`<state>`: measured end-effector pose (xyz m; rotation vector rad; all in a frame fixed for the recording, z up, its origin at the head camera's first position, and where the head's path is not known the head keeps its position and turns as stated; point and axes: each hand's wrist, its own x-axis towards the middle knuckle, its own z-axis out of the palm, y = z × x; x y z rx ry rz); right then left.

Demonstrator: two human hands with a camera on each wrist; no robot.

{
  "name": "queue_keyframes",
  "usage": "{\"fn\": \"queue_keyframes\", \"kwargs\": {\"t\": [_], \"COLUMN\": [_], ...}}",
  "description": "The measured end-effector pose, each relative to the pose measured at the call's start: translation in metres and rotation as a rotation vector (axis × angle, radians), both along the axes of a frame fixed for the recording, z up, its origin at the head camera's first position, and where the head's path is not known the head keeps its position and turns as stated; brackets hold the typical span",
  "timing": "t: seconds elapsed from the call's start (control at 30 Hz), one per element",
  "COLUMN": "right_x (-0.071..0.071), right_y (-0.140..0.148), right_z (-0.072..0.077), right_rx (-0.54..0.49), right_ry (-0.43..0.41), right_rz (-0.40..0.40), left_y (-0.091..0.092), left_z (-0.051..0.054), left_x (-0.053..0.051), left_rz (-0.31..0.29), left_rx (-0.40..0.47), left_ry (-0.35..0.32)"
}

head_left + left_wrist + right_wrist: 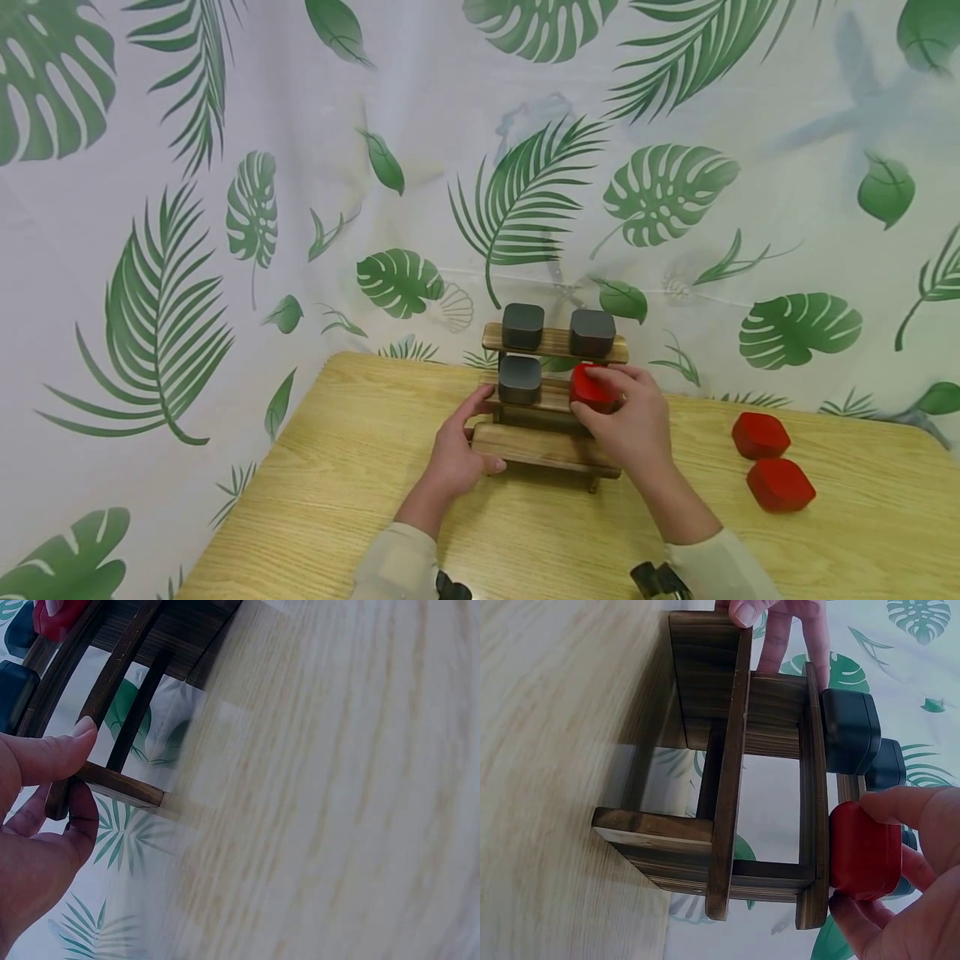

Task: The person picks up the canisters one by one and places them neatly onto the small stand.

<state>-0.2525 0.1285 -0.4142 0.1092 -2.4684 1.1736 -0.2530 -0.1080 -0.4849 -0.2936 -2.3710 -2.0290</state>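
A three-tier wooden rack (546, 447) stands near the back of the table. My left hand (457, 457) grips the left end of its lowest tier, thumb in front; the left wrist view shows that hand (49, 795) around the board's end. On the right of the middle tier rests a red box (588, 388), pinched between the thumb and fingers of my right hand (636, 421). The right wrist view shows the red box (865, 850) against the tier. A dark box (520, 380) sits left of it, and two more dark boxes (522, 325) (592, 333) stand on the top tier.
Two red boxes (761, 435) (781, 485) lie close together on the table (847, 542), right of the rack. Behind the table and along the left hangs a white cloth (315, 167) with green leaf prints.
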Motion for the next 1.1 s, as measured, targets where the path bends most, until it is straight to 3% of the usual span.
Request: {"fn": "queue_keyframes", "kwargs": {"t": [0.27, 1.1], "right_x": [-0.0019, 0.0003], "right_y": [-0.0013, -0.0038], "right_z": [-0.0034, 0.0000], "right_rx": [0.029, 0.032], "right_ry": [0.035, -0.004], "right_rz": [0.001, 0.003], "left_y": [0.0007, 0.0006], "left_z": [0.0008, 0.0001], "left_x": [0.0012, 0.0004], "left_rz": [0.009, 0.013], "left_rx": [-0.005, -0.018], "left_ry": [-0.001, 0.013]}}
